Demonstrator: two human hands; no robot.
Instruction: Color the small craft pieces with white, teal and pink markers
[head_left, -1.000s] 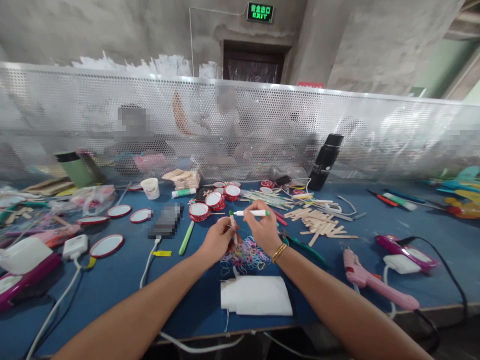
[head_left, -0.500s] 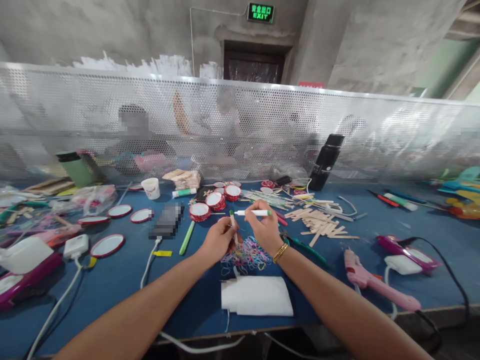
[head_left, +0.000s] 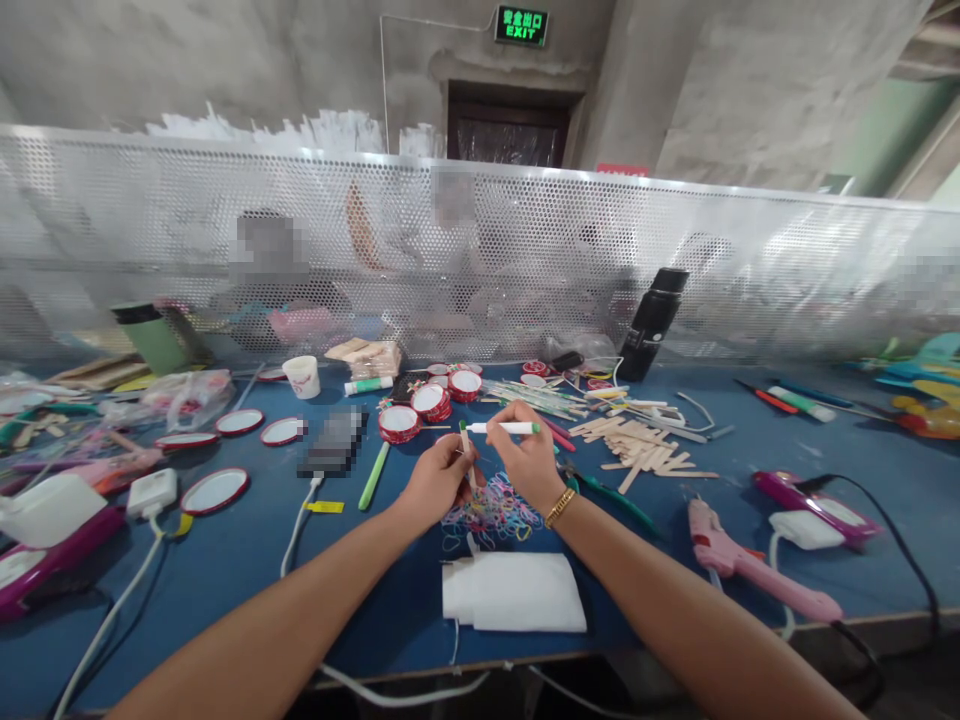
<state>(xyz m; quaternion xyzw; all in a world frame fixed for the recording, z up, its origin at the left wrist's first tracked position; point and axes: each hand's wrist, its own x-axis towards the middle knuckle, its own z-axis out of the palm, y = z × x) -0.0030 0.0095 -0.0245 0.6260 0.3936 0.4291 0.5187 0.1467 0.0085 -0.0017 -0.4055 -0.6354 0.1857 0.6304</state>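
Observation:
My left hand (head_left: 436,478) is closed in a pinch on a small wooden stick (head_left: 466,441) that stands upright. Beside it, my right hand (head_left: 527,462) grips a white marker with a green end (head_left: 504,427), held level with its tip against the top of the stick. Both hands hover over a heap of coloured rubber bands (head_left: 491,510) on the blue table (head_left: 225,560). A gold bracelet (head_left: 558,506) is on my right wrist.
A white foam piece (head_left: 514,592) lies near the front edge. Loose wooden sticks (head_left: 637,445), a pink glue gun (head_left: 739,560), red-rimmed round drums (head_left: 399,422), a phone (head_left: 330,442), cables and a black bottle (head_left: 651,322) surround the hands. A perforated metal screen (head_left: 150,230) divides me from people behind it.

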